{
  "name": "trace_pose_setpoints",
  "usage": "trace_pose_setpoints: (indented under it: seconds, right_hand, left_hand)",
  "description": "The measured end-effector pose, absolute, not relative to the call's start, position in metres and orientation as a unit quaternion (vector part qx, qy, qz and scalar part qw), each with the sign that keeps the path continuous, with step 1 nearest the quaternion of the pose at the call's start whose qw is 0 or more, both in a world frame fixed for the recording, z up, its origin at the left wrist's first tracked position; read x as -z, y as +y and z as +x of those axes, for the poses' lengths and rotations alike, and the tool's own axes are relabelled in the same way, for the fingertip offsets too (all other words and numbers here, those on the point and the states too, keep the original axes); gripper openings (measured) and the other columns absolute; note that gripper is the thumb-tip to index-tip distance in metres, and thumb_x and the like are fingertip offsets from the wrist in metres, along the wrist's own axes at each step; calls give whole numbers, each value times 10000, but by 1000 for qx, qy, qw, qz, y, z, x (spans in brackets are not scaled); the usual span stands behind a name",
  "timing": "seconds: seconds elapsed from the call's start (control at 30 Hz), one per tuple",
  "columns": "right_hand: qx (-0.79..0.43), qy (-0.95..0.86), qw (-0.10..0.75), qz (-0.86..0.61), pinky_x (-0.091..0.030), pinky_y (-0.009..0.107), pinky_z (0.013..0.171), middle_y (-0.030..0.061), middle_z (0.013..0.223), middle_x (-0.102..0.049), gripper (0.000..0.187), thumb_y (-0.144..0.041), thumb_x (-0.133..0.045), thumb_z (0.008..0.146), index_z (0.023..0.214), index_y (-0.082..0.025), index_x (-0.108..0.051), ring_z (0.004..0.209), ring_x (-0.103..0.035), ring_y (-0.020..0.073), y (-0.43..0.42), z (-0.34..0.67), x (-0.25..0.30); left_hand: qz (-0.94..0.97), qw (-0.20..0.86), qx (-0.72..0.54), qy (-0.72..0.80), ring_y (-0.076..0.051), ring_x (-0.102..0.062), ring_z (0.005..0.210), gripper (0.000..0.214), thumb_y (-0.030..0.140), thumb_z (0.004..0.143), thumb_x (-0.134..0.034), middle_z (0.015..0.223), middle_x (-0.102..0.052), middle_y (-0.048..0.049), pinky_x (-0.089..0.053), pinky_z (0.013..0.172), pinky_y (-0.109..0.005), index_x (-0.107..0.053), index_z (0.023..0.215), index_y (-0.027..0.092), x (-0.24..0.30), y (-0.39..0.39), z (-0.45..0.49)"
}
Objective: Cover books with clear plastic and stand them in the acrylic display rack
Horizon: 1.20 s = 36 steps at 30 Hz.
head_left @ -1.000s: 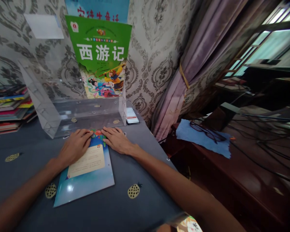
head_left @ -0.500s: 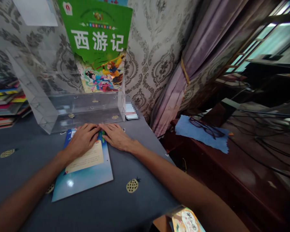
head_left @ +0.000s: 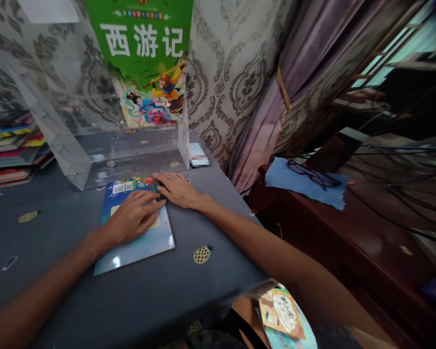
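Note:
A thin blue book (head_left: 138,252) lies flat on the dark grey tablecloth, a barcode at its far edge and a pale text panel partly covered. My left hand (head_left: 136,215) rests on the book, palm down, its fingers stretched out over the panel. At the far right corner of the book lies my right hand (head_left: 176,188), fingers extended and touching the cover. Just beyond stands a clear acrylic rack (head_left: 134,162), and a green book (head_left: 145,72) with a picture cover stands upright in it.
Stacked books (head_left: 12,152) sit at the left. A phone-like object (head_left: 199,157), partly pixelated, lies right of the rack. Glasses (head_left: 314,174) rest on a blue cloth (head_left: 287,182) on the dark red desk (head_left: 349,242). Below the table edge are more books (head_left: 283,315).
My left hand has slid down and right across the blue book, uncovering its barcode. My right hand stays at the far right corner. The view has tilted downward a little.

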State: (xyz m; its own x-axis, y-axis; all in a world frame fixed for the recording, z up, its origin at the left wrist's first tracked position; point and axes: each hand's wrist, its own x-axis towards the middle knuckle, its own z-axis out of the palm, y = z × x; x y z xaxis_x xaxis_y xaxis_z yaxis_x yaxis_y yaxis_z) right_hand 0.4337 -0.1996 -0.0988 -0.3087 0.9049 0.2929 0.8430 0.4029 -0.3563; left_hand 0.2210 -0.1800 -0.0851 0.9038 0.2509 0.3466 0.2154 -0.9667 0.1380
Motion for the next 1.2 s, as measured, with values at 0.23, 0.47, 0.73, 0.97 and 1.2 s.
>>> trace_pose_setpoints:
  seconds: [0.23,0.47,0.73,0.97,1.2]
  right_hand:
    - [-67,-813,197,-544,-323,473,1159,113,1520,-507,465,-425,-417,1053,1459,-205,-472,1403,-454,262,-204,433,96]
    - [-69,-816,194,-541,-309,489,1177,115,1570,-445,502,-431,-399,1049,1486,-194,-468,1441,-416,265,-205,434,98]
    - [-46,-827,181,-530,-294,535,1198,126,1562,-454,552,-461,-370,1042,1499,-165,-459,1480,-362,278,-216,432,101]
    - [-51,-829,177,-528,-326,554,1188,136,1572,-434,592,-516,-352,1032,1511,-180,-441,1461,-393,286,-221,436,104]
    - [-56,-835,181,-516,-342,584,1172,149,1571,-431,607,-525,-361,1023,1529,-193,-415,1451,-405,300,-219,439,107]
  left_hand:
    - [984,96,-147,29,-267,-558,1259,377,219,987,-484,1333,-640,-111,-497,1044,-497,-598,1345,243,67,-237,199]
    - [985,104,-140,9,-274,-563,1244,383,188,980,-478,1331,-641,-122,-474,1061,-496,-590,1344,227,66,-249,193]
    - [982,118,-150,8,-274,-535,1257,358,196,972,-485,1311,-640,-122,-415,1091,-495,-588,1314,206,78,-247,192]
    - [985,97,-142,8,-262,-539,1252,347,116,942,-502,1300,-649,-120,-415,1062,-449,-596,1269,180,79,-246,192]
    - [985,93,-146,10,-250,-531,1276,370,100,920,-539,1305,-650,-109,-403,1073,-435,-580,1276,191,78,-246,191]
